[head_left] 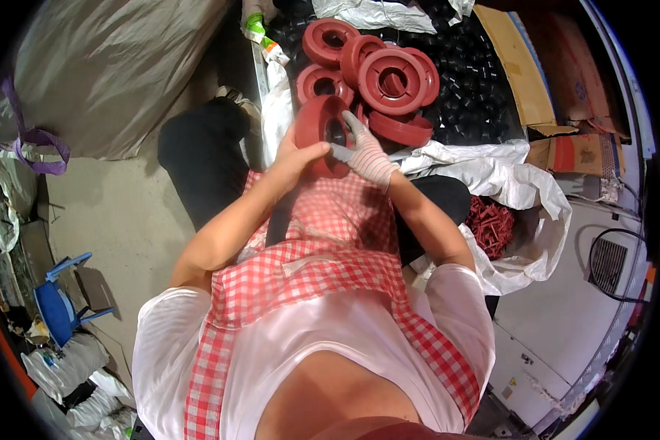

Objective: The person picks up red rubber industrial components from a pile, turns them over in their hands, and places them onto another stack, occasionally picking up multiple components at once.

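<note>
Standing on edge btwn both hands, the red flanged ring (312, 121) is above the front of the red-checked apron (330, 220), just short of the pile of red rings (372, 79). Its hole faces the person's R, so its axis runs approx. L–R; its longer visible extent points away from the body. L hand (297, 155), bare, grips the near-L rim, thumb across, other fingers hidden. R hand (372, 156), in a striped glove, holds the R side, thumb & fingers spread wide. Both elbows bent, forearms angled inward.
</note>
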Demonstrator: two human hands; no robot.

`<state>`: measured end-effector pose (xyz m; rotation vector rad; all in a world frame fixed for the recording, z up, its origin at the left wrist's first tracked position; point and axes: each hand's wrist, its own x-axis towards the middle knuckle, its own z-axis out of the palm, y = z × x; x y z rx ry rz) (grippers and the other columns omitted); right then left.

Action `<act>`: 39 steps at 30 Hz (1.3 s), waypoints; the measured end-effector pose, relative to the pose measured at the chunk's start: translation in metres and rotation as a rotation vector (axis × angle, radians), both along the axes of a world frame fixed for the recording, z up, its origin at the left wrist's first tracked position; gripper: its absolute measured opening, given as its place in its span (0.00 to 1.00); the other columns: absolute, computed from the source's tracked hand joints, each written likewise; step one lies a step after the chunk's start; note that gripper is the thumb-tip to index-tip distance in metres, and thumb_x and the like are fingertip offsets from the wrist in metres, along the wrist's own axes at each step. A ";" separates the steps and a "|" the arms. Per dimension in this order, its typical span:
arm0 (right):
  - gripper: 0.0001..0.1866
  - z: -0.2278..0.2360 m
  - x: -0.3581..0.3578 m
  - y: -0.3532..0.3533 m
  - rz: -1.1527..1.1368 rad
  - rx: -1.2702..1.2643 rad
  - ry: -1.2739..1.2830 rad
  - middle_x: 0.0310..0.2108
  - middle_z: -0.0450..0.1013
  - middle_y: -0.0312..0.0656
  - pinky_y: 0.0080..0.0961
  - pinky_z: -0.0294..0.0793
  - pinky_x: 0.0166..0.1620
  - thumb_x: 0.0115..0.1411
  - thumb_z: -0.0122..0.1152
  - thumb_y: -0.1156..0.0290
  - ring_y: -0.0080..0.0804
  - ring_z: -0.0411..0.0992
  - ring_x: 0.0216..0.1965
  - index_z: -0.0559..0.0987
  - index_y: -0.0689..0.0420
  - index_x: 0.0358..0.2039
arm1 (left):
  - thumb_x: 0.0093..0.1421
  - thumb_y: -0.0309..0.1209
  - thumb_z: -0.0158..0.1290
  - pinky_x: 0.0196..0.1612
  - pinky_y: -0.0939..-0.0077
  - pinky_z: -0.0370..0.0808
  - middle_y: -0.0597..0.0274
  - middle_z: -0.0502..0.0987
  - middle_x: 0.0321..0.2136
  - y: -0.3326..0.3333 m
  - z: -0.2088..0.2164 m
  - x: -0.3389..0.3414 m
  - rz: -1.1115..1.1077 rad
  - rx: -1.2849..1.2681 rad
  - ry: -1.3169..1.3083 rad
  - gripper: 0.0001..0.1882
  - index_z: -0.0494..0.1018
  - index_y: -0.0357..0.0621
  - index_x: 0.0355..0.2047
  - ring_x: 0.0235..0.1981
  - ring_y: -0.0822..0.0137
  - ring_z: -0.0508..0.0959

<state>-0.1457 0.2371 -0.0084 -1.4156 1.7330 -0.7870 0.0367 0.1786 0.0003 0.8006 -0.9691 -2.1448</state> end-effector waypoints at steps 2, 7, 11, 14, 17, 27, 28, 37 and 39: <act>0.45 -0.020 0.005 -0.002 -0.010 -0.048 -0.170 0.61 0.58 0.58 0.37 0.60 0.62 0.51 0.66 0.60 0.48 0.59 0.62 0.55 0.65 0.63 | 0.49 0.24 0.64 0.49 0.74 0.72 0.63 0.73 0.46 0.004 0.003 0.005 0.006 -0.151 -0.105 0.37 0.61 0.41 0.58 0.45 0.71 0.74; 0.42 -0.031 0.013 0.005 -0.090 -0.141 -0.365 0.60 0.58 0.56 0.38 0.58 0.63 0.49 0.67 0.68 0.49 0.59 0.61 0.58 0.65 0.61 | 0.48 0.24 0.63 0.52 0.74 0.69 0.64 0.71 0.49 0.010 0.015 -0.004 -0.082 -0.394 -0.215 0.42 0.57 0.40 0.62 0.48 0.72 0.71; 0.33 0.021 -0.009 0.015 0.345 -0.504 0.451 0.52 0.65 0.51 0.43 0.62 0.59 0.43 0.65 0.73 0.51 0.63 0.54 0.69 0.56 0.53 | 0.50 0.24 0.62 0.51 0.73 0.71 0.63 0.72 0.48 0.000 0.024 -0.002 -0.155 -0.103 -0.098 0.35 0.62 0.41 0.59 0.47 0.71 0.73; 0.25 0.030 -0.025 0.016 0.655 -0.711 0.548 0.49 0.66 0.47 0.43 0.67 0.53 0.43 0.63 0.72 0.49 0.65 0.50 0.73 0.52 0.45 | 0.53 0.25 0.60 0.50 0.72 0.73 0.62 0.74 0.47 -0.005 0.042 -0.002 -0.228 0.172 -0.030 0.30 0.64 0.42 0.56 0.46 0.70 0.74; 0.24 0.030 -0.014 0.021 0.404 -0.402 0.190 0.49 0.67 0.47 0.40 0.69 0.51 0.47 0.61 0.71 0.46 0.67 0.49 0.71 0.55 0.47 | 0.54 0.26 0.58 0.50 0.71 0.73 0.61 0.74 0.46 0.001 0.035 -0.004 -0.223 0.207 0.026 0.28 0.65 0.42 0.56 0.45 0.69 0.75; 0.38 0.021 -0.056 0.016 -0.105 -0.306 0.872 0.47 0.70 0.52 0.42 0.66 0.53 0.43 0.71 0.58 0.51 0.68 0.49 0.68 0.59 0.54 | 0.49 0.24 0.62 0.49 0.66 0.73 0.46 0.70 0.48 -0.018 -0.030 0.005 0.046 0.293 -0.516 0.54 0.35 0.44 0.67 0.47 0.59 0.74; 0.38 0.014 -0.064 0.015 -0.029 -0.169 0.972 0.46 0.71 0.50 0.42 0.66 0.53 0.43 0.70 0.57 0.50 0.68 0.49 0.68 0.58 0.54 | 0.46 0.29 0.65 0.50 0.69 0.73 0.35 0.64 0.53 -0.013 -0.053 0.008 0.170 0.153 -0.589 0.61 0.27 0.37 0.66 0.49 0.49 0.73; 0.30 0.122 -0.083 0.016 -0.156 0.169 0.281 0.39 0.76 0.52 0.32 0.74 0.45 0.45 0.69 0.63 0.39 0.77 0.39 0.73 0.61 0.49 | 0.60 0.32 0.56 0.37 0.80 0.74 0.61 0.75 0.40 -0.021 0.025 0.038 -0.053 -0.237 -0.277 0.25 0.65 0.36 0.55 0.36 0.76 0.75; 0.28 0.149 -0.054 0.013 -0.294 0.093 -0.037 0.39 0.76 0.53 0.31 0.74 0.45 0.44 0.71 0.68 0.35 0.77 0.40 0.74 0.63 0.47 | 0.61 0.34 0.56 0.35 0.81 0.74 0.64 0.75 0.39 -0.029 0.043 0.026 -0.322 -0.061 -0.098 0.22 0.68 0.37 0.52 0.34 0.76 0.75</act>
